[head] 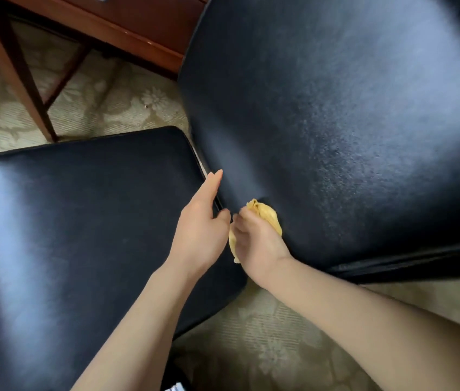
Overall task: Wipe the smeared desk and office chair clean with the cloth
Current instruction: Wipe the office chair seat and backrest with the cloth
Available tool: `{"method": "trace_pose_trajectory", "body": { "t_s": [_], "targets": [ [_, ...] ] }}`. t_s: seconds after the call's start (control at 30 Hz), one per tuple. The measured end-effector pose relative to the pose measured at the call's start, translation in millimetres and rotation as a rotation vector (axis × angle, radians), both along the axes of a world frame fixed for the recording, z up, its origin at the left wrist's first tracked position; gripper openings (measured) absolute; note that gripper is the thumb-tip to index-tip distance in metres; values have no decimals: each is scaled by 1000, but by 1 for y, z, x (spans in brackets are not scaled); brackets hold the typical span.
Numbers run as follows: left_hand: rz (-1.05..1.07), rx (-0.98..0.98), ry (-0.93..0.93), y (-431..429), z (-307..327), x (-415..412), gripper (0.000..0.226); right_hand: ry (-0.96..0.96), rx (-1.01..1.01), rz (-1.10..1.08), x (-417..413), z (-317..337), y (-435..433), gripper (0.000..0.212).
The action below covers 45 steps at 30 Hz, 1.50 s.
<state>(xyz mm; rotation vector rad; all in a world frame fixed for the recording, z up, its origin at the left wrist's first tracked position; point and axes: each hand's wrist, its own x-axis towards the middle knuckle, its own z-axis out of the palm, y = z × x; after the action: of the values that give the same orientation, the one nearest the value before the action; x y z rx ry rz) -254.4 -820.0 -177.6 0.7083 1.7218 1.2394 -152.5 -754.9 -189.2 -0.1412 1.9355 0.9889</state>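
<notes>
Down on the backrest of the black office chair, near its lower edge, the right hand grips a bunched yellow cloth and presses it against the leather. Just left of the cloth, the left hand lies open, fingers straight, touching the backrest's edge where it meets the seat; the two hands nearly touch. Beyond the backrest's far left corner a reddish wooden table stands on patterned carpet, its drawer closed (contents hidden).
</notes>
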Motion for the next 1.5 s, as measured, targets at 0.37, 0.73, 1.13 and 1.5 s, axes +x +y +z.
{"method": "trace_pose_trajectory", "body": {
  "t_s": [0.37, 0.73, 1.13, 1.5],
  "targets": [
    [-37, 117, 172, -5, 90, 52, 67, 598, -247, -120, 103, 116, -2, 35],
    [-114, 124, 306, -31, 161, 71, 65, 977, -342, 115, 156, 207, 39, 43],
    [-477, 29, 686, -16, 233, 86, 63, 1166, -253, 98, 172, 269, 51, 34],
    [-652, -47, 820, -3, 280, 86, 61, 1555, -385, -854, 144, 305, 67, 51]
  ]
}}
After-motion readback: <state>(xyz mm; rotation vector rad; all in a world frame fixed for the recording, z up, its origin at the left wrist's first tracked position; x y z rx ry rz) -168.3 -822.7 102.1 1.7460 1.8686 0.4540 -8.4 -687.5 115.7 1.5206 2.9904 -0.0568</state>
